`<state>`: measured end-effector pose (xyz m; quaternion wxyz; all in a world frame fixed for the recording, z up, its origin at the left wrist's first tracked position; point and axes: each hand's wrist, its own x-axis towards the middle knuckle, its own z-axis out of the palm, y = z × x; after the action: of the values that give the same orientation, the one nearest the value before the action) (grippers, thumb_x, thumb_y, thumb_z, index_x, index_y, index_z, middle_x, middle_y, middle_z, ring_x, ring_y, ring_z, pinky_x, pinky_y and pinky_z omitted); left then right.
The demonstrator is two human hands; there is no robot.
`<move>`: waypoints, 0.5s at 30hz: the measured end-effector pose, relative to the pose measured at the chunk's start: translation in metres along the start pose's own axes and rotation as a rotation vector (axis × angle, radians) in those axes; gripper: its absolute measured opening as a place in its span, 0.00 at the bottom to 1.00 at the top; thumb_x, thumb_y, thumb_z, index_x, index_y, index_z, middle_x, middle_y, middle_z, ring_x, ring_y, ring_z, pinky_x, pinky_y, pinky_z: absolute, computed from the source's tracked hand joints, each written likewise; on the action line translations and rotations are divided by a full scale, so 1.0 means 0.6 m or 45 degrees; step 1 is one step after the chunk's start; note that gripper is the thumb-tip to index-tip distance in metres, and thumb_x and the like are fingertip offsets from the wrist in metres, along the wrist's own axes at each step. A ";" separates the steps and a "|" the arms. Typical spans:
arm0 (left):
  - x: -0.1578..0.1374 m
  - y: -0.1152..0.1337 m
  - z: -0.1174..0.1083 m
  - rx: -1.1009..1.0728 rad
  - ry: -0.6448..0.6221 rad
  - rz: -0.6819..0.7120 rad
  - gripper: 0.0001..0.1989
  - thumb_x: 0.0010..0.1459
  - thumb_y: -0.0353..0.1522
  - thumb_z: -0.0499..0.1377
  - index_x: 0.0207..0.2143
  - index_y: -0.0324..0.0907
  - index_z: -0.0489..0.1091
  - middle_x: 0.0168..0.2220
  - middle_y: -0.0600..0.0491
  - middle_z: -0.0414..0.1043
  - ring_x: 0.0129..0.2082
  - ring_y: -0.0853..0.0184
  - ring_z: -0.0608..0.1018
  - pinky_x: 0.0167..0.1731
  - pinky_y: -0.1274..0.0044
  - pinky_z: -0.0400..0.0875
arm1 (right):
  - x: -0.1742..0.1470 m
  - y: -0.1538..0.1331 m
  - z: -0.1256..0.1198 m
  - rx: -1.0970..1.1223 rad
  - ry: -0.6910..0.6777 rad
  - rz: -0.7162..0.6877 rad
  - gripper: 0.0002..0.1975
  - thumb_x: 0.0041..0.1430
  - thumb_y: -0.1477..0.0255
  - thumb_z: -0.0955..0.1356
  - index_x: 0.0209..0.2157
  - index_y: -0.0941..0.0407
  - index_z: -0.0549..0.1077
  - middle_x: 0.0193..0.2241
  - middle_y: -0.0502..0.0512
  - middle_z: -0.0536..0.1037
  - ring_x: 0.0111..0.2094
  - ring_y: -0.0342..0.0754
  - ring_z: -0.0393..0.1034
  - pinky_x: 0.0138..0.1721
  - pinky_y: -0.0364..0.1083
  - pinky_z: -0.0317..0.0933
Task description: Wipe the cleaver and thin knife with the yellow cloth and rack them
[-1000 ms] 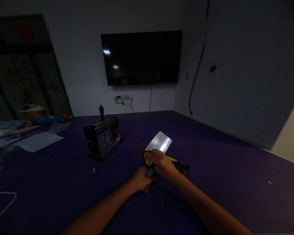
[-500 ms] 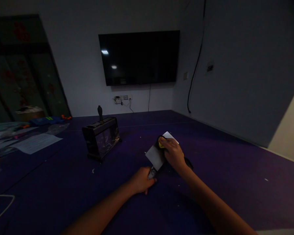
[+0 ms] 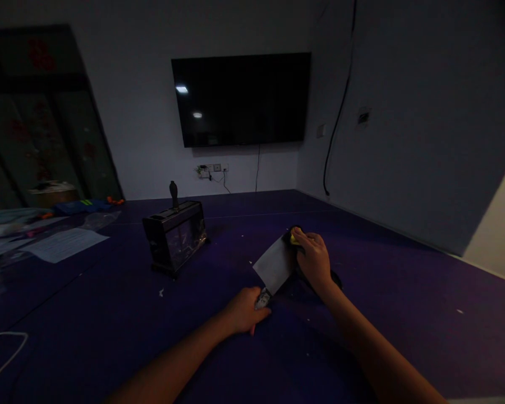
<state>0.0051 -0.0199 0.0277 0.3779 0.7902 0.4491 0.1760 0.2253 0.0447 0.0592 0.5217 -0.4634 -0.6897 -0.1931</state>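
My left hand is closed round the grey-patterned handle of a cleaver, whose broad, pale blade points away to the upper right. A yellow and black cloth is pinched in my right hand and covers the far end of the blade. More dark material hangs under my right wrist. To the left of the blade stands a black knife block with clear sides and one dark handle sticking up from its top.
The purple-blue tabletop bears small white scraps. Printed paper, clear plastic and a blue cloth lie at the left. A white cable curves at the lower left. A television hangs on the back wall.
My right hand has slid the cloth up and right along the blade to its far end, leaving more of the blade showing. My left hand has kept its grip on the handle.
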 end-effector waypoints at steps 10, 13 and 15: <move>0.005 -0.019 0.017 -0.480 0.170 -0.072 0.11 0.49 0.38 0.55 0.29 0.42 0.54 0.14 0.63 0.59 0.09 0.73 0.66 0.11 0.83 0.51 | -0.007 -0.011 0.010 -0.055 -0.188 -0.034 0.30 0.39 0.86 0.59 0.46 0.56 0.71 0.44 0.54 0.74 0.41 0.52 0.64 0.45 0.52 0.61; 0.006 -0.022 0.020 -0.537 0.210 -0.083 0.12 0.49 0.37 0.56 0.29 0.42 0.55 0.15 0.64 0.59 0.09 0.73 0.66 0.10 0.84 0.51 | -0.009 -0.016 0.013 -0.051 -0.259 -0.025 0.30 0.39 0.87 0.59 0.46 0.58 0.71 0.43 0.57 0.75 0.41 0.52 0.65 0.44 0.51 0.61; 0.006 -0.022 0.021 -0.564 0.221 -0.090 0.11 0.49 0.37 0.55 0.29 0.42 0.55 0.15 0.63 0.60 0.09 0.73 0.66 0.10 0.84 0.52 | -0.012 -0.021 0.015 -0.046 -0.315 -0.023 0.29 0.38 0.87 0.59 0.45 0.58 0.72 0.40 0.58 0.75 0.40 0.52 0.65 0.44 0.50 0.61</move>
<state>0.0072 -0.0182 0.0090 0.5080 0.6538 0.4578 0.3240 0.2100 0.0423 0.0521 0.4224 -0.4869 -0.7494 -0.1514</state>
